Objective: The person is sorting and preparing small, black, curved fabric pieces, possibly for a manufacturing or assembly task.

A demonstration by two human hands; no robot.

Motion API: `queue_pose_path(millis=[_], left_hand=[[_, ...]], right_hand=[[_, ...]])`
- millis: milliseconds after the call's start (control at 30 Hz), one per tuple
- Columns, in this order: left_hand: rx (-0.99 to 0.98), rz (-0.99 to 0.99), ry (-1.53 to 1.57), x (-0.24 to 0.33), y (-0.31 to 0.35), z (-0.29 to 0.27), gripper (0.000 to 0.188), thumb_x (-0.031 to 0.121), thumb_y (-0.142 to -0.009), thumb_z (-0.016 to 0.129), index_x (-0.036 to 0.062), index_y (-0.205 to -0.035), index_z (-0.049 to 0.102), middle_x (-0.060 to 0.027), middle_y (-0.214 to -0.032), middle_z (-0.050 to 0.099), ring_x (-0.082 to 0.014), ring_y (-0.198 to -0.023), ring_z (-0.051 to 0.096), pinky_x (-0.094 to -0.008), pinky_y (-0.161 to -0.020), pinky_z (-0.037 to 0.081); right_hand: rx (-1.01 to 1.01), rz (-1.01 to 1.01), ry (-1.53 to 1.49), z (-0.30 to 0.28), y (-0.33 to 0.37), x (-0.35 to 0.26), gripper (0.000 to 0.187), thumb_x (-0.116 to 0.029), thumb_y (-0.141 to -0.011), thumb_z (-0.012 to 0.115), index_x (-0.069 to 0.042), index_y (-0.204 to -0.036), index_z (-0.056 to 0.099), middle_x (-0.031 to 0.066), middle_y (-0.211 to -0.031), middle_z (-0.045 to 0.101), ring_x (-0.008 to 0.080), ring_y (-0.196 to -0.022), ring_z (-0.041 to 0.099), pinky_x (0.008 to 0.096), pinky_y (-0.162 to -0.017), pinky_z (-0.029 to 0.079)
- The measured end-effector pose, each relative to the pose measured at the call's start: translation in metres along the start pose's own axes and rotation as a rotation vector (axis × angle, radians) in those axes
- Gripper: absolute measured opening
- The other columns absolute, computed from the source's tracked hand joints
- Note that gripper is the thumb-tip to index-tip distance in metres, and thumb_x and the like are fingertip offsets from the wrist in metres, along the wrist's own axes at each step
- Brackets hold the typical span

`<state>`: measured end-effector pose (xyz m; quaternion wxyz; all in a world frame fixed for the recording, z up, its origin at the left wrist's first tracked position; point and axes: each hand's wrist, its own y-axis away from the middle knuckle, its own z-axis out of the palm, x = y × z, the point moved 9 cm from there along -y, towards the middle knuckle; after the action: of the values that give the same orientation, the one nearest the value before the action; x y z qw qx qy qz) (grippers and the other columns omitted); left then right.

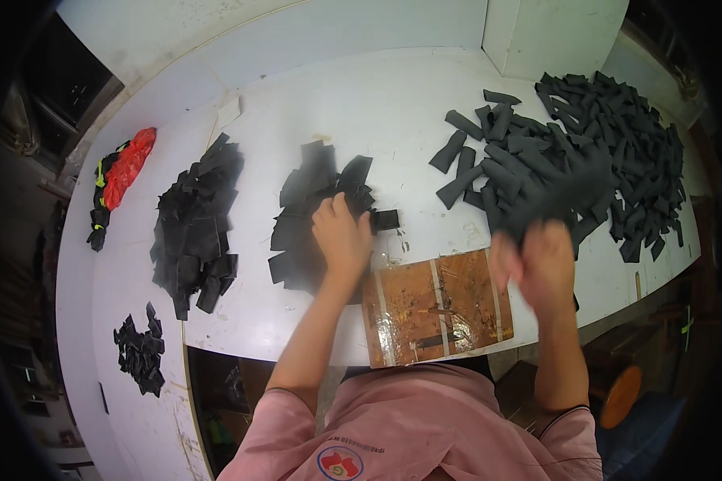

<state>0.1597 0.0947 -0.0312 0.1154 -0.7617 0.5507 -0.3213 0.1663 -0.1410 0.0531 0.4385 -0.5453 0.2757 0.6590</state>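
My left hand (341, 236) rests on the middle heap of flat black pieces (297, 260). Its fingers curl downward and their tips are hidden, so what they grip cannot be made out. Smeared by motion, my right hand (541, 268) is closed on a dark grey strip (565, 192), which stretches up and to the right over a large pile of dark grey rolled pieces (509, 164). Between my forearms, a brown wooden board (409, 301) with pale strips and a glossy, worn surface lies at the table's near edge.
Left of the middle heap lies another black heap (192, 224), with a smaller one (140, 353) nearer me. A red plastic bag (130, 168) sits at the far left of the white table (361, 100). Round wooden stool (620, 397) below right.
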Motion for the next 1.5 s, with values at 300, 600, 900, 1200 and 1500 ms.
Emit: queue_pose_path(millis=[300, 600, 900, 1200, 1500], left_hand=[[-0.078, 0.177, -0.094, -0.026, -0.007, 0.038, 0.014, 0.011, -0.066, 0.058, 0.0043, -0.079, 0.056, -0.0106, -0.082, 0.054, -0.0261, -0.079, 0.05, -0.0383, -0.064, 0.039], [-0.013, 0.009, 0.05, -0.056, -0.012, 0.023, 0.007, 0.006, -0.071, 0.058, 0.0059, -0.078, 0.062, -0.0102, -0.085, 0.056, -0.0267, -0.081, 0.052, -0.0351, -0.067, 0.043], [-0.211, 0.175, 0.487, -0.032, 0.061, -0.044, 0.024, -0.006, -0.071, 0.055, 0.0091, -0.087, 0.066, -0.0129, -0.106, 0.051, -0.0242, -0.094, 0.049, -0.0309, -0.079, 0.039], [-0.128, -0.009, 0.672, -0.056, 0.115, -0.05, 0.02, -0.004, -0.073, 0.055, 0.0078, -0.085, 0.065, -0.0134, -0.113, 0.049, -0.0274, -0.109, 0.045, -0.0338, -0.091, 0.034], [-0.323, -0.988, 1.221, -0.09, 0.15, -0.019, 0.025, 0.019, -0.082, 0.053, -0.0003, -0.099, 0.054, -0.0051, -0.08, 0.057, -0.0082, -0.064, 0.051, -0.0193, -0.052, 0.037]], right_hand=[[0.265, 0.252, 0.221, -0.026, 0.051, 0.078, 0.035, -0.031, -0.09, 0.04, 0.001, -0.089, 0.055, 0.0014, -0.061, 0.051, 0.0059, -0.052, 0.045, 0.0185, -0.049, 0.036], [0.268, 0.19, 0.375, 0.019, 0.085, 0.097, 0.025, -0.022, -0.09, 0.043, 0.001, -0.086, 0.053, 0.0013, -0.058, 0.051, 0.0059, -0.053, 0.047, 0.0213, -0.048, 0.038], [-0.153, 0.633, -0.161, 0.089, 0.077, 0.183, 0.026, -0.027, -0.088, 0.048, -0.001, -0.087, 0.054, -0.0004, -0.064, 0.051, 0.0073, -0.054, 0.047, 0.0188, -0.049, 0.037], [0.329, 0.849, -0.588, 0.096, 0.05, 0.247, 0.012, -0.013, -0.076, 0.065, -0.005, -0.083, 0.058, 0.0022, -0.073, 0.057, 0.0095, -0.055, 0.049, 0.0224, -0.049, 0.041], [0.298, 0.787, -0.623, 0.094, 0.045, 0.251, 0.009, -0.01, -0.078, 0.062, -0.006, -0.085, 0.059, 0.0028, -0.082, 0.06, 0.0111, -0.066, 0.054, 0.0248, -0.06, 0.046]])
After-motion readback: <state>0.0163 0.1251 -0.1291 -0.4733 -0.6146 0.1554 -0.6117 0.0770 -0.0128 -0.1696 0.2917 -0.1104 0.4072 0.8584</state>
